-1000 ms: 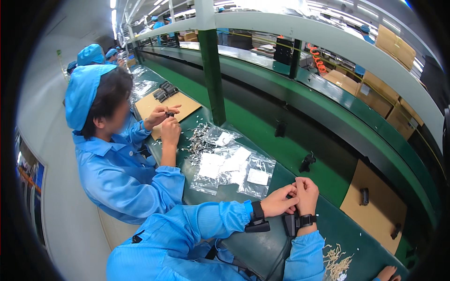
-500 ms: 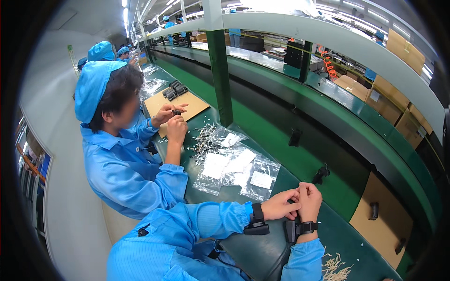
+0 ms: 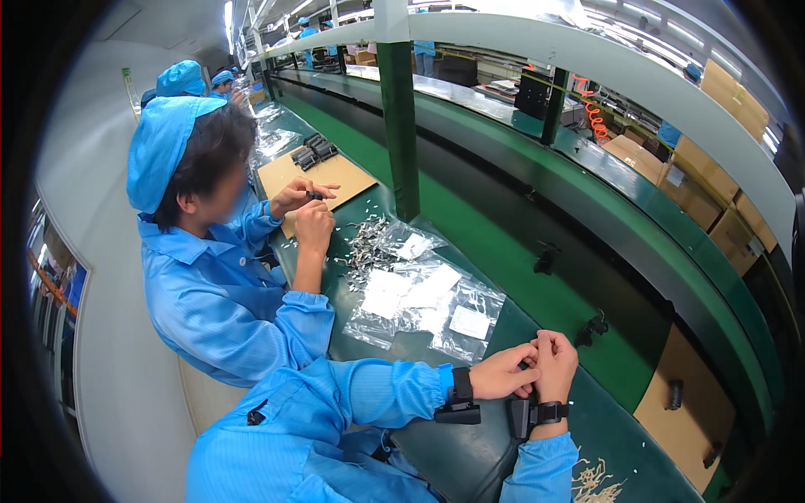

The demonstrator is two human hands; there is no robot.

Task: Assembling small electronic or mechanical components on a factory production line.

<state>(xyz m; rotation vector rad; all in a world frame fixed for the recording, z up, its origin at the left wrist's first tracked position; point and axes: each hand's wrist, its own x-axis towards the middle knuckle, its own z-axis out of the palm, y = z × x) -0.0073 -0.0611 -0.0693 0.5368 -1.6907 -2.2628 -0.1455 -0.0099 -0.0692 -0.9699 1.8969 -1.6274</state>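
While my two hands meet over the edge of the green workbench (image 3: 470, 453), my left hand (image 3: 503, 373) and right hand (image 3: 555, 362) press together fingertip to fingertip, pinching a small dark part (image 3: 527, 365) between them. The part is nearly hidden by my fingers; only a sliver shows, so I cannot tell its shape.

The risk I judge greatest is losing it: the piece is tiny, my grip is only at the tips, and if either thumb slackens it could drop onto the bench or slip off the near edge into my lap. The clear plastic bags (image 3: 428, 306) just ahead of my hands are slick, and a part landing there could slide under them. The heap of small pale metal pieces (image 3: 597, 482) by my right elbow lies close enough that a careless sweep of the sleeve would scatter it.

Both forearms come in from the lower edge in blue sleeves, each wrist wearing a dark strap. My left wrist is straight, knuckles up, fingers curled inward. My right wrist is bent, the hand arching over, its fingers closed down on the part from above. Beside me on the left, a co-worker (image 3: 218, 277) in a blue cap holds a small piece of their own.
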